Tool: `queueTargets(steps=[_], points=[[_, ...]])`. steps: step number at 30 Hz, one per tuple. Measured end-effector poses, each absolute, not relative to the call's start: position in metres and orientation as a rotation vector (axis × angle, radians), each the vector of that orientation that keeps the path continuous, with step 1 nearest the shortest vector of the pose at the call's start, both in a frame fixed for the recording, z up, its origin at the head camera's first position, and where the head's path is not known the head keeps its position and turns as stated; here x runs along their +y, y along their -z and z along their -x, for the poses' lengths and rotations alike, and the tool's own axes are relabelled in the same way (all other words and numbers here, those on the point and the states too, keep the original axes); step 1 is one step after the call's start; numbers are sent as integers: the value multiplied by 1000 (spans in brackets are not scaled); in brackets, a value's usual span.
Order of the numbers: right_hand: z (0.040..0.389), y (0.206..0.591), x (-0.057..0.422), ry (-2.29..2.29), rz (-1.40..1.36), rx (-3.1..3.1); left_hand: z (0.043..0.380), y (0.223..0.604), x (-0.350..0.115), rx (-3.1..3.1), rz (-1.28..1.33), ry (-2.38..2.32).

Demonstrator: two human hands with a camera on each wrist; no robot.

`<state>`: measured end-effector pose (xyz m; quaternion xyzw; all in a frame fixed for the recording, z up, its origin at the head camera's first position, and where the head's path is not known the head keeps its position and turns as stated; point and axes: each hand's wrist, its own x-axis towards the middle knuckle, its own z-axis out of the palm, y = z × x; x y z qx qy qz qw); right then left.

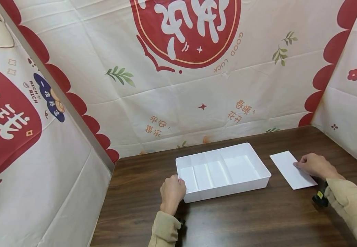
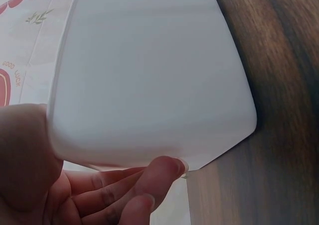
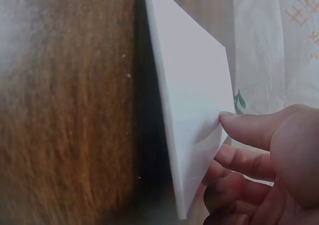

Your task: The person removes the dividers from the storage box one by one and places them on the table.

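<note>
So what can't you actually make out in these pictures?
- Underside of the white card: lies face down on the table in the head view; the right wrist view shows only a blank face.
- Left hand fingertips: hidden behind the tray corner in the head view; the left wrist view is filled by the tray wall.
- Right hand fingers: curled at the card's edge, so their grip is unclear.
</note>
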<state>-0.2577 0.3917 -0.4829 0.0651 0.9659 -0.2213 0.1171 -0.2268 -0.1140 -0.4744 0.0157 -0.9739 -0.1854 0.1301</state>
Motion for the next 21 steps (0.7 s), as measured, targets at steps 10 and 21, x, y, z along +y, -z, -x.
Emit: queueTargets(steps=[10,21], points=[[256,484,392,645,-212,2814,226,475,-114,-2827,-52,551],[256,478,388,641,-173,2835,227,474,-115,-2814,-42,570]])
